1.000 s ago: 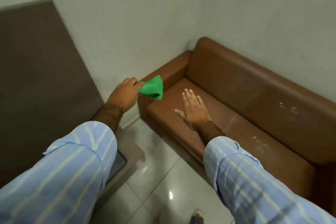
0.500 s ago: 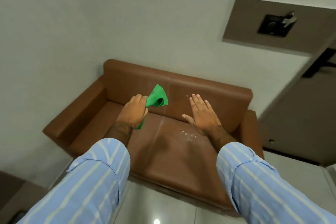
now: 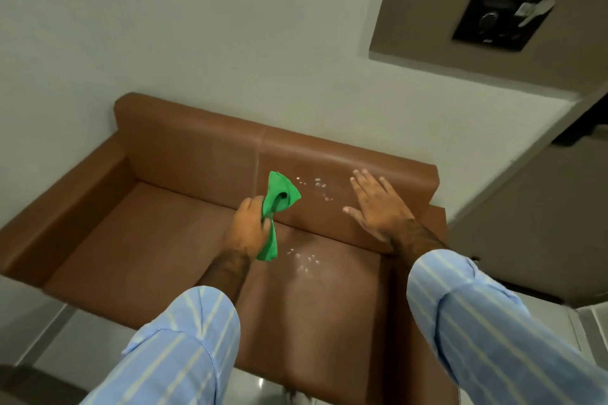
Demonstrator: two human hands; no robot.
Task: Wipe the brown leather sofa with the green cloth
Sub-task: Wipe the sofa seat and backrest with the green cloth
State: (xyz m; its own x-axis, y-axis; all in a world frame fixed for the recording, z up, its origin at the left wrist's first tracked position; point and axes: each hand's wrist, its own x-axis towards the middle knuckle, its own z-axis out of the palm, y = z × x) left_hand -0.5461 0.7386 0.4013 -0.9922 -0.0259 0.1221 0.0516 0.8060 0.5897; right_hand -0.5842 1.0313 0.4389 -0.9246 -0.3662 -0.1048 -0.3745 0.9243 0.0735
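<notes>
Two hands reach out over a brown sofa (image 3: pixel 158 240) in the head view, both coming from light blue striped sleeves (image 3: pixel 493 332). The left hand (image 3: pixel 246 230) is closed in a fist around a green cloth (image 3: pixel 279 199), which it grips near the middle: one bunched end fans out above the fist in front of the backrest, and the other end hangs below it over the seat. Whether the cloth touches the leather cannot be told. The right hand (image 3: pixel 378 204) is open and empty, fingers straight and slightly spread, palm down in front of the right part of the backrest; whether it touches the leather cannot be told. Between the hands, small pale spots (image 3: pixel 317 186) dot the backrest, just right of the cloth. A second cluster of spots (image 3: pixel 304 261) lies on the seat below, near the hanging end. The sofa stands against a pale wall (image 3: pixel 197 26). High on the right, a dark panel (image 3: pixel 500 20) is set in a brown board.
</notes>
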